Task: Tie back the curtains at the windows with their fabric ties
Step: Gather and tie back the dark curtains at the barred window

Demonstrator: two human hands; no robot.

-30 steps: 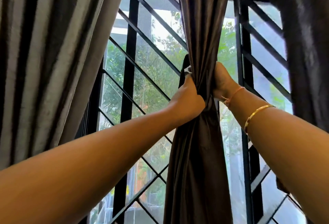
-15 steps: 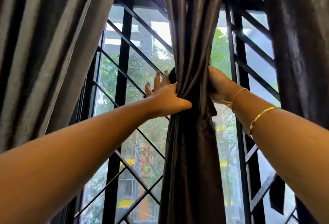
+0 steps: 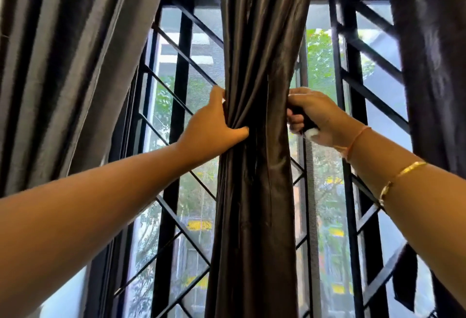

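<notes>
The barred window (image 3: 181, 115) fills the space beyond both my grips, its black grille crossing the panes with trees outside. Three curtains hang in front of it: a grey striped curtain (image 3: 63, 65) well to the left of my left grip, a dark curtain (image 3: 433, 65) to the right of my right grip, and the brown middle curtain (image 3: 254, 191) between the two grips, gathered into one narrow column. My left grip (image 3: 214, 128) is closed on that column's left edge, thumb laid across the front folds and fingers tucked behind, squeezing the bundle together. My right grip (image 3: 320, 118) sits just beside the column's right edge, fingers curled round the dark end of a fabric tie (image 3: 301, 118), with a small white patch (image 3: 312, 132) showing at the heel of the palm; it may be a fastener, but I cannot tell. No band crosses the front of the bundle, so I judge the gathering done and the wrapping only begun: the tie has to come round the front to my left grip and be fastened. Below my right forearm a loose dark strip (image 3: 403, 280) dangles by the right-hand curtain, possibly its own tie. I see no tie round either outer curtain, so by my reckoning most of the job is left. A gold bangle (image 3: 403, 173) and a thin orange thread (image 3: 358, 138) circle my right wrist.
</notes>
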